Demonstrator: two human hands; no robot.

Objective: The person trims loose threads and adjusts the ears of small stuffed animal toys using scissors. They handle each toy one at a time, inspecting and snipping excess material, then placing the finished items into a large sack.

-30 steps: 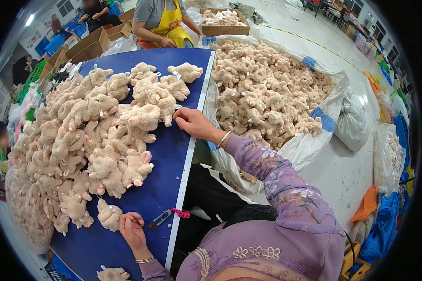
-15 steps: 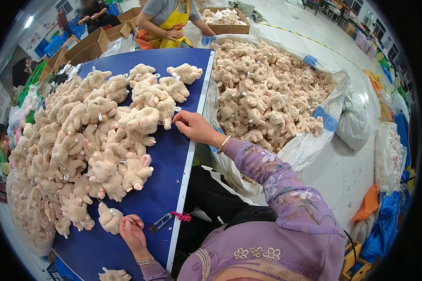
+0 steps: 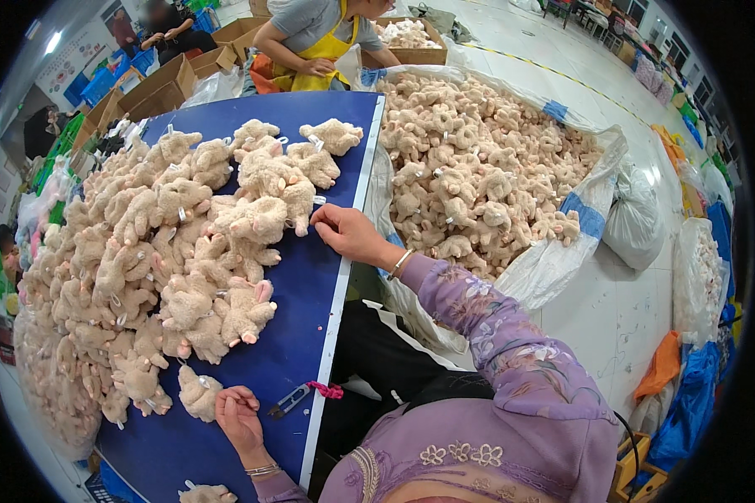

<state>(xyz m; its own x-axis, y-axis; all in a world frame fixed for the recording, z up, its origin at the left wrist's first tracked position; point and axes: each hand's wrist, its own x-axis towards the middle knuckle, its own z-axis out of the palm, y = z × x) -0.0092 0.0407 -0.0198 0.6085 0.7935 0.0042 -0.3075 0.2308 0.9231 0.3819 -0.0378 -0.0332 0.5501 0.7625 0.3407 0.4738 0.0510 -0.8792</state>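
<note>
Over the table's right edge, my right hand (image 3: 354, 235) has thumb and fingers drawn together; whatever they might hold is too small to make out. Just left of its fingertips lies a cream plush toy (image 3: 297, 201) with a white tag, at the edge of a big heap of plush toys (image 3: 155, 243). My left hand (image 3: 240, 419) rests low on the table, fingers curled in, and I cannot see anything in them. Close beside it sits another plush toy (image 3: 199, 394). Small thread snips (image 3: 289, 401) with a pink cord lie right of that hand.
The blue table (image 3: 298, 310) has a pale edge. A single plush toy (image 3: 207, 493) lies near the bottom. Beyond the edge, a large open white sack (image 3: 554, 260) is full of similar toys. A co-worker in a yellow apron (image 3: 323, 63) stands behind; cardboard boxes (image 3: 155, 88) are far left.
Both my hands keep nearly the same place and pose. The co-worker at the back has leaned to the right. The view has shifted very slightly.
</note>
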